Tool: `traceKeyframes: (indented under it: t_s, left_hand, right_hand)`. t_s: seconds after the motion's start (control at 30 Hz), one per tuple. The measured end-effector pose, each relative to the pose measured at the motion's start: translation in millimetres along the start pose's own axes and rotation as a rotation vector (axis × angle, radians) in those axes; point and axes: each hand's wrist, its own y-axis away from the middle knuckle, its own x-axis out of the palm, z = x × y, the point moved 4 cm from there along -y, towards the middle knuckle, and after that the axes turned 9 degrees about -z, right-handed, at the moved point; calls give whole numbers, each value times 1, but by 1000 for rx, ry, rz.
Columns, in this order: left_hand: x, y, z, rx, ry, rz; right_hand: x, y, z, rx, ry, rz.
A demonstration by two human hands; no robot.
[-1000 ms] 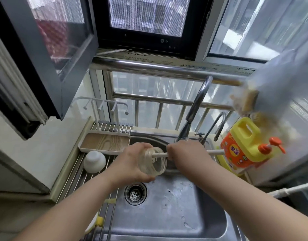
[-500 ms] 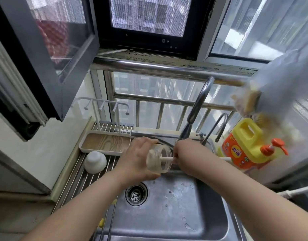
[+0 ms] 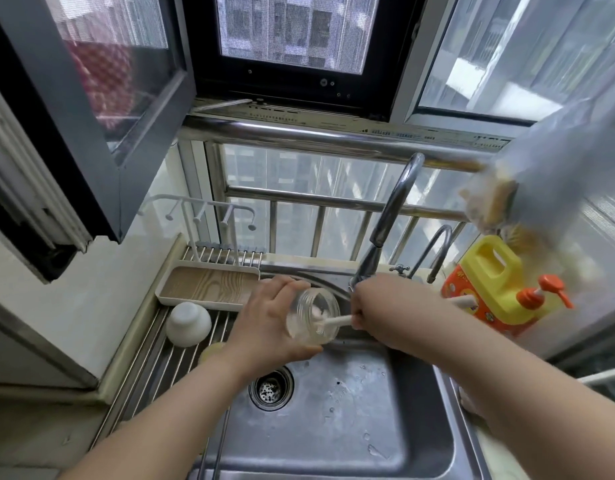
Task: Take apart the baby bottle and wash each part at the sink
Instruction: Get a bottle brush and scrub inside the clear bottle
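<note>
Over the steel sink (image 3: 351,427) my left hand (image 3: 268,323) grips the clear bottle body (image 3: 311,318), its open mouth turned right. My right hand (image 3: 379,311) holds the white handle of a bottle brush (image 3: 337,321), whose head sits inside the bottle. The handle's far end (image 3: 463,301) sticks out to the right of my hand. A white bottle cap (image 3: 188,323) stands dome-up on the drying rack at the left.
The tall faucet (image 3: 392,216) arches over the sink, with a smaller tap (image 3: 434,251) behind it. A yellow and orange detergent jug with a pump (image 3: 496,289) stands at the right. A wood-grain tray (image 3: 209,285) and the drain (image 3: 270,388) lie left and below.
The brush has gone deeper into the bottle, then drawn back a little. Both hands have drifted slightly right and up over the sink.
</note>
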Motion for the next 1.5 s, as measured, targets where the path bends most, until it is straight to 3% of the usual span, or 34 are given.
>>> traceKeyframes:
  t_s: [0.1,0.2,0.47,0.73,0.9,1.03,1.17,1.3,1.5]
  left_hand:
    - [-1,-7,-3,-52,95,85]
    - [-6,-12,4,-57,113,156]
    - [-11,-12,5,-20,33,148]
    - [-10,-5,-1,-23,-133,64]
    - [-8,1,-7,-22,86,199]
    - [-18,-5,-6,-3,51,274]
    - [-22,-20,-1,-42,-45,268]
    - [-24,-20,-2,-123,46,245]
    - [-27,-22,-6,-130,69,216]
  right_hand:
    - [1,4,11,-97,194,-419]
    - [3,16,1,-139,207,-598]
    - [4,9,-3,-104,88,-514]
    - [11,4,-12,128,-122,-163]
    - [18,10,-13,125,-266,-218]
    - [13,13,-12,89,-257,-241]
    - [6,16,-7,2,-181,-282]
    - [4,15,1,-136,-104,-191]
    - [-13,12,-14,42,30,-252]
